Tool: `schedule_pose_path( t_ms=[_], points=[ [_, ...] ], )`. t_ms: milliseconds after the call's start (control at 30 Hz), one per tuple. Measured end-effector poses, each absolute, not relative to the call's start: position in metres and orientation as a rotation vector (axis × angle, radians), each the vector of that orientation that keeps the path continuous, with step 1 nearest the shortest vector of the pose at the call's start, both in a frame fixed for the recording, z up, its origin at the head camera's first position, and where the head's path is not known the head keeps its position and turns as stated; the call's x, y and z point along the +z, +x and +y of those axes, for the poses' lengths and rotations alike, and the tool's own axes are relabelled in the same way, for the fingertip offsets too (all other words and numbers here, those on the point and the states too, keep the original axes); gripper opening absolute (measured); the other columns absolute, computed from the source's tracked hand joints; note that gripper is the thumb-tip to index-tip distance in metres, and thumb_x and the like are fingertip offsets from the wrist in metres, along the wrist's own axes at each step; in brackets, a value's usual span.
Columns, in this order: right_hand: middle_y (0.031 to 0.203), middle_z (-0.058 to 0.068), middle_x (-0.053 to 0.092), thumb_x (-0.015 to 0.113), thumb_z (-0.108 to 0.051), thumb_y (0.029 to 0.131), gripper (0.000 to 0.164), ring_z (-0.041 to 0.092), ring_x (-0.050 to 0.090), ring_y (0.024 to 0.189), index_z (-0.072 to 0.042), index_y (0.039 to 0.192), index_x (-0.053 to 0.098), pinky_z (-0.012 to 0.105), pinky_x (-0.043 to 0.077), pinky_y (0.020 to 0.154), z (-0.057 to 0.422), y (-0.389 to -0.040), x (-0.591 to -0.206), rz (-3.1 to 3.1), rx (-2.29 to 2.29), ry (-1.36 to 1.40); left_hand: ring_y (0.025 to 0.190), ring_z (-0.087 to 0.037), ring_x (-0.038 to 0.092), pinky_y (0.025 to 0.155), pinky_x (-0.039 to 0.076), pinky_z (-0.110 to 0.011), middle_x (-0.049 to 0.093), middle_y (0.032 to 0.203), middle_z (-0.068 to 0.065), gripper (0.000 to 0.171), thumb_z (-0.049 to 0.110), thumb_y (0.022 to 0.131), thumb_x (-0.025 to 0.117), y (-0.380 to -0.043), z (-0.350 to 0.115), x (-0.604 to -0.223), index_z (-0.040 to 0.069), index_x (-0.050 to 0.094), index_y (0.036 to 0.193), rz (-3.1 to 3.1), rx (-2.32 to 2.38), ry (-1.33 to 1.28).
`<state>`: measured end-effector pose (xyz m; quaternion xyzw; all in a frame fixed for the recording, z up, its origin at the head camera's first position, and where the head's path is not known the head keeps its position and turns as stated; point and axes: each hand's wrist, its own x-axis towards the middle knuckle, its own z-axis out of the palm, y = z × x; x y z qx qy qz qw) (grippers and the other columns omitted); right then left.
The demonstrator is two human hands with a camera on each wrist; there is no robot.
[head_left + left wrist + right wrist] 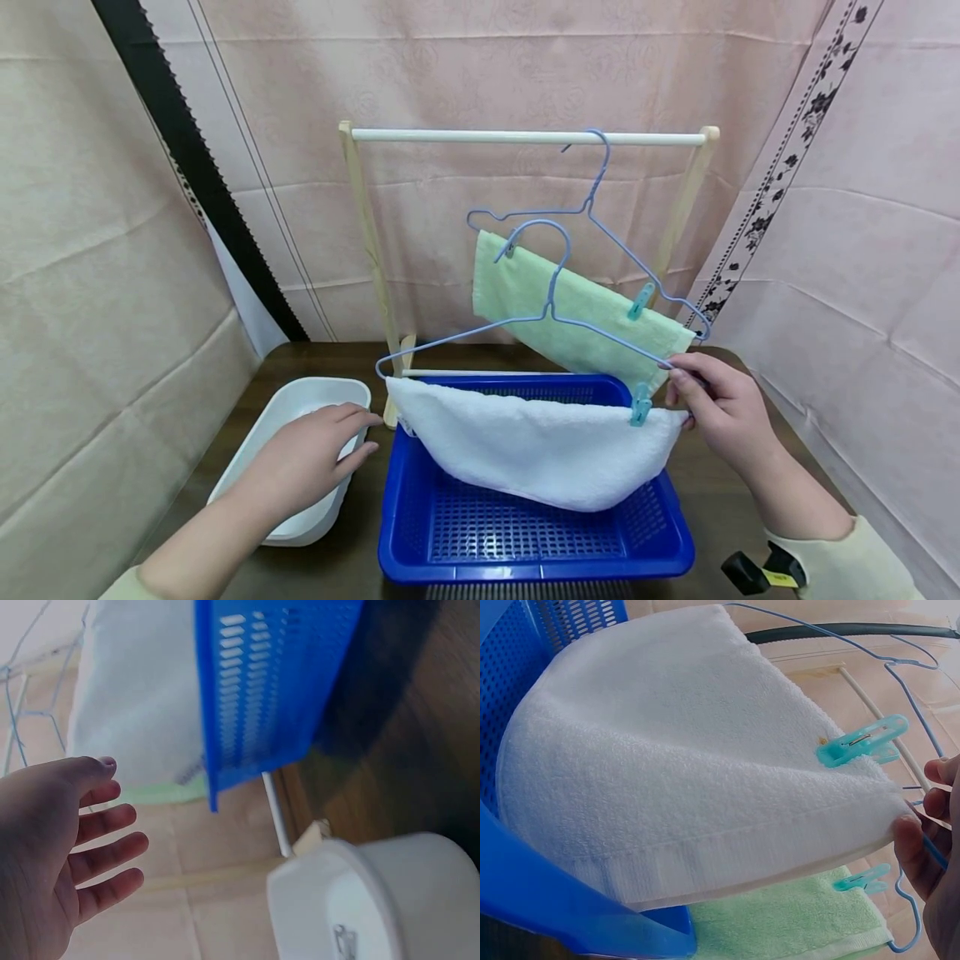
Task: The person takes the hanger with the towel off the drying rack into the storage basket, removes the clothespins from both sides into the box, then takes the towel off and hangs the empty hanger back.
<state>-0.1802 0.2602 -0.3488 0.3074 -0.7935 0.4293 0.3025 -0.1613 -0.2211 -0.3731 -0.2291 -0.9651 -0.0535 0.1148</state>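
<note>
My right hand pinches the right end of a blue wire hanger. From that hanger a white towel sags over the blue basket. A teal clothespin grips the towel near its right corner, close to my fingers. My left hand is over the white tub, fingers extended and holding nothing. In the left wrist view its fingers are apart from the towel. Behind, a second blue hanger hooks over the white rod, bearing a green towel with a teal clothespin.
A drying rack with a white rod and wooden posts stands at the back of the brown table. Inside the tub lies a small clip. Pale cloth curtains surround the table.
</note>
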Motion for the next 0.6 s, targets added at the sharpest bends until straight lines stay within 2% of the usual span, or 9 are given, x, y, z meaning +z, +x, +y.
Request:
schedule_pose_path(
  t_ms=[300,600],
  points=[
    [0.072,0.005,0.060,0.054,0.018,0.091,0.025,0.006,0.056,0.061,0.003,0.107,0.065,0.022,0.048,0.043,0.259,-0.178,-0.348,-2.112,1.139,0.810,0.108,-0.019,0.065,0.090,0.054,-0.042,0.069,0.116,0.001,0.033,0.033,0.090,0.074,-0.154,-0.199,-0.352,0.019,0.070,0.119,-2.705,-0.203,-0.790],
    [0.072,0.004,0.060,0.055,0.018,0.091,0.024,0.007,0.055,0.061,0.004,0.108,0.064,0.021,0.048,0.044,0.258,-0.178,-0.348,-2.116,1.139,0.818,0.111,-0.019,0.064,0.092,0.053,-0.042,0.067,0.121,0.002,0.033,0.036,0.092,0.071,-0.155,-0.177,-0.334,0.021,0.069,0.122,-2.694,-0.253,-0.850]
  ],
)
